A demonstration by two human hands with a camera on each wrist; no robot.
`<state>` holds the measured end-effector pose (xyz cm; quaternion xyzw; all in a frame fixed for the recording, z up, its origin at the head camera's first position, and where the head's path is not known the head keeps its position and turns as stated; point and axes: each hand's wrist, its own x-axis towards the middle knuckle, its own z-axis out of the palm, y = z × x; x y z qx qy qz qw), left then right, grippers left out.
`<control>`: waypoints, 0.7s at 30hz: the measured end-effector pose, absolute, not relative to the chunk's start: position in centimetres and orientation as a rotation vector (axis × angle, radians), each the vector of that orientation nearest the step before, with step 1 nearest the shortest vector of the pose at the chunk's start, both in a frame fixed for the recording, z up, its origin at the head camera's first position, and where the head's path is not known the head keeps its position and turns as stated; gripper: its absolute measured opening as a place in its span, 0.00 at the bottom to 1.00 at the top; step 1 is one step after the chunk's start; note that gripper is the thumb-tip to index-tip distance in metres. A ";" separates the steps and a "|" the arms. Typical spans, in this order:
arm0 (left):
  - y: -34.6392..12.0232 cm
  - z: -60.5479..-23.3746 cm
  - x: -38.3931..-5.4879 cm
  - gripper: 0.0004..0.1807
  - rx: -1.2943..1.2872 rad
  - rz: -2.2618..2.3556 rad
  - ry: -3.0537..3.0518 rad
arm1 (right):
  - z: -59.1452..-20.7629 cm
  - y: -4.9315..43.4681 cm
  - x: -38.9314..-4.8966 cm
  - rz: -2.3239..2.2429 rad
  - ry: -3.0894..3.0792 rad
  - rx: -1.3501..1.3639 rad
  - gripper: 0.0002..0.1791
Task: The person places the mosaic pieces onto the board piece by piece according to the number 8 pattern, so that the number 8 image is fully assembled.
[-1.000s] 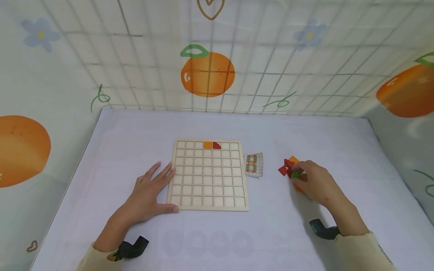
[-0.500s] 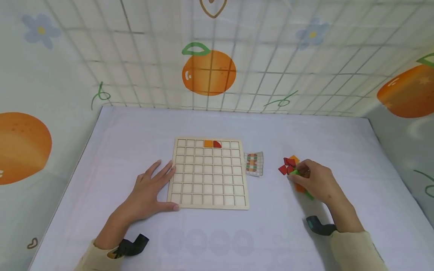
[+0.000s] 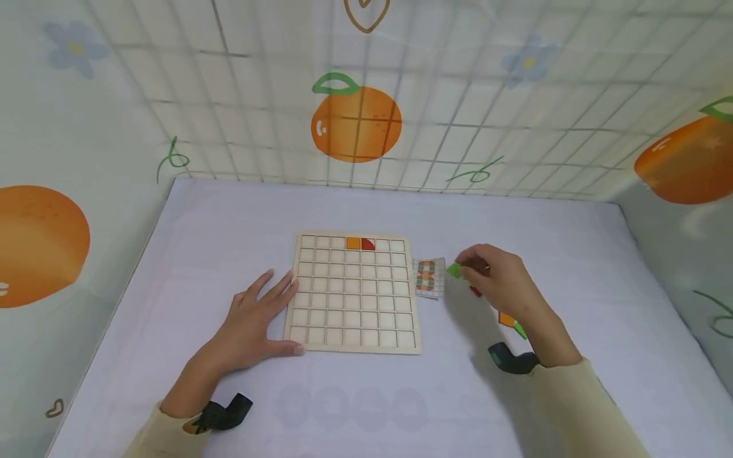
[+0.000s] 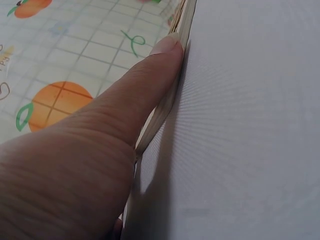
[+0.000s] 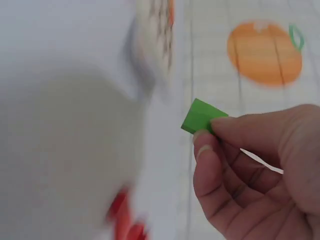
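A wooden grid board [image 3: 352,291] lies flat on the table, with an orange square tile [image 3: 353,243] and a red quarter-round tile [image 3: 368,244] in its far row. My left hand [image 3: 246,331] rests at the board's near left corner, fingers spread along the left edge and thumb at the front edge; the left wrist view shows the thumb [image 4: 150,75] against the rim. Between thumb and fingertips my right hand [image 3: 498,277] pinches a green tile [image 5: 202,117], held above the table just right of a small pattern card [image 3: 429,278].
Red tiles [image 3: 475,291] show partly from under the right hand. Closer to me lie an orange tile [image 3: 506,319] and another green tile [image 3: 520,330]. A white cloth [image 3: 355,394] covers the table, and a patterned curtain [image 3: 258,114] stands behind it.
My right hand has picked the green tile from the pile and carried it left and up, close to the pattern card. The left hand stays at the board.
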<state>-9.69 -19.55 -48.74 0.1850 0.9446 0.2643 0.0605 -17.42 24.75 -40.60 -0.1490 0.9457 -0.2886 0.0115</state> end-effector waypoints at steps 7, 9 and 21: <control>-19.5 -49.0 -9.8 0.64 0.556 0.776 2.863 | -40.2 17.4 -21.7 -0.915 2.796 -0.628 0.07; -19.5 -49.0 -9.8 0.64 0.555 0.778 2.860 | -40.6 15.7 -22.7 -0.909 2.758 -0.653 0.05; -19.5 -48.7 -9.9 0.65 0.537 0.743 2.872 | -42.1 11.2 -25.1 -0.817 2.639 -0.700 0.02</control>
